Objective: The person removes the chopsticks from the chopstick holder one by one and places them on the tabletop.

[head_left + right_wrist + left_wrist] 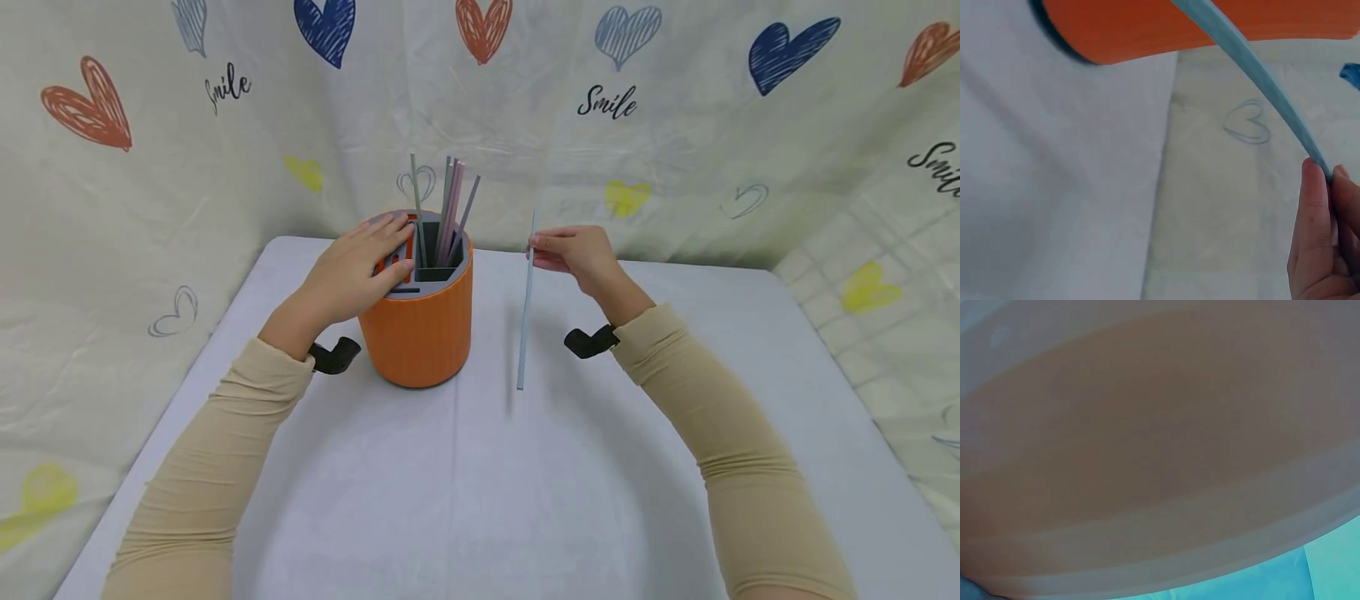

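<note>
On the table stands a round orange desk organizer (418,342) with a grey slotted top. My left hand (351,268) rests on the left part of that top, fingers spread across it, covering some slots. Several thin sticks (447,212) in green, grey, pink and purple stand in its open compartment. To the right of the organizer, my right hand (581,254) pinches a thin light-blue stick (526,321) near its upper end between thumb and fingers. The stick hangs nearly upright. In the right wrist view the fingertips grip the blue stick (1266,84). The organizer's side (1160,425) fills the left wrist view, blurred.
A white-covered table (450,500) lies under both arms. Behind it hangs a pale curtain (420,100) printed with hearts and the word Smile. Each wrist carries a black mount, the left one (336,356) close beside the organizer.
</note>
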Motion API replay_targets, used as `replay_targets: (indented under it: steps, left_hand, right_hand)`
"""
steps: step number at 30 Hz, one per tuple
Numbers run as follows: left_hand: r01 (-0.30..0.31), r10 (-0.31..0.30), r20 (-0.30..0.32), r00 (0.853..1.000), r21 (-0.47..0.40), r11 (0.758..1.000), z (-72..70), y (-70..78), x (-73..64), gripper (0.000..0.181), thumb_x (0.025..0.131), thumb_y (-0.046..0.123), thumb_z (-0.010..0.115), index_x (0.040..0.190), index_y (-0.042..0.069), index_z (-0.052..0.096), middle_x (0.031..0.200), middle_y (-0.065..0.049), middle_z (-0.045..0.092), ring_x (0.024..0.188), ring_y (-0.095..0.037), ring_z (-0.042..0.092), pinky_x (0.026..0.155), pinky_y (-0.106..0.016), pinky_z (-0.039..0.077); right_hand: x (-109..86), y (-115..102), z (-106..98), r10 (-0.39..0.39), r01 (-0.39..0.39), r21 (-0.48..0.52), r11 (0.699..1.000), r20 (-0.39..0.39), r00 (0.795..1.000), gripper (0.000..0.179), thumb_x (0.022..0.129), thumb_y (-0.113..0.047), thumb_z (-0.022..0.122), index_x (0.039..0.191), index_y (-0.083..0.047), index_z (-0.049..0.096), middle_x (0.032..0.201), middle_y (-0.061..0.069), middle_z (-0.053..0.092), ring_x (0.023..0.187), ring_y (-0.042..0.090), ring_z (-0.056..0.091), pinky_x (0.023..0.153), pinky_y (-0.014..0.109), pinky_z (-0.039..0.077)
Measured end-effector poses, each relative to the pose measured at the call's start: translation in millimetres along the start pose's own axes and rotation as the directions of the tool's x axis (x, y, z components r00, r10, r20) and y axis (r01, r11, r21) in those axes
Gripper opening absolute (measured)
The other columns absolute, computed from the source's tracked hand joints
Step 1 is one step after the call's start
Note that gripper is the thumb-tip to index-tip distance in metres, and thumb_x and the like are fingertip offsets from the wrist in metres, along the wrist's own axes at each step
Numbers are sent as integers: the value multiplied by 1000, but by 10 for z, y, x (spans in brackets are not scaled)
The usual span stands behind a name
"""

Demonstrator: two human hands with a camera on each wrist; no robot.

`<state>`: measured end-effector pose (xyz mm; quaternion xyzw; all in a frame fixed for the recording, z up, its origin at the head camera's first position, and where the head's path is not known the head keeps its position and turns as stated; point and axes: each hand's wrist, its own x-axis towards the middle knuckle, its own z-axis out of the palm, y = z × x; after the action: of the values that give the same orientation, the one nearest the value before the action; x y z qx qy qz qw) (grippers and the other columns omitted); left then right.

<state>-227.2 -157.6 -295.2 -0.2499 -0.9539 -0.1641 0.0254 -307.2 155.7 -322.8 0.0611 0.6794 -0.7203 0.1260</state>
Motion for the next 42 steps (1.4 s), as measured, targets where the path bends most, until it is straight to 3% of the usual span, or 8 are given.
replay_targets:
  steps: [4, 10, 23, 30, 42]
  left_hand:
    - [0, 0, -1, 1000, 1, 1000, 0, 2, 3, 58, 98, 41, 34, 146, 9, 28, 155, -5, 18, 144, -22, 12, 119, -38, 10]
    - [3, -3, 3, 1000, 3, 1000, 1, 4, 2, 58, 98, 41, 34, 146, 9, 28, 155, -5, 18, 144, -22, 12, 119, -39, 10]
    - [-13, 13, -9, 1000, 7, 1000, 11, -3, 8, 58, 98, 40, 35, 146, 8, 29, 155, -6, 19, 144, -23, 13, 119, -39, 10]
    - [-12, 13, -15, 1000, 7, 1000, 9, -8, 0, 58, 98, 40, 35, 146, 8, 29, 154, -6, 20, 144, -23, 13, 119, -38, 10]
    - [-9, 9, -14, 1000, 9, 1000, 13, 2, 1, 58, 98, 40, 35, 146, 9, 29, 154, -7, 20, 144, -23, 14, 119, -38, 10]
  right_hand:
    - [116, 285, -11, 72, -72, -57, 996, 9, 997, 39, 82, -7, 68, 117, 7, 61, 80, 5, 72, 73, 15, 70, 71, 26, 58]
    - [215, 602, 24, 157, -158, -106, 982, -14, 988, 31, 82, -8, 68, 110, 5, 65, 79, 5, 71, 70, 14, 70, 68, 26, 58]
    - [370, 1024, -5, 239, -239, -32, 970, -4, 971, 26, 82, -1, 67, 106, 7, 65, 75, 5, 71, 64, 12, 68, 65, 24, 58]
    - [386, 1121, 33, 277, -278, -49, 959, -23, 961, 22, 82, 0, 67, 102, 6, 64, 70, 3, 69, 59, 10, 66, 61, 22, 57]
    - [392, 1136, 40, 333, -341, -141, 930, -74, 940, 31, 78, -5, 72, 107, 5, 64, 68, 1, 68, 58, 8, 65, 63, 22, 58]
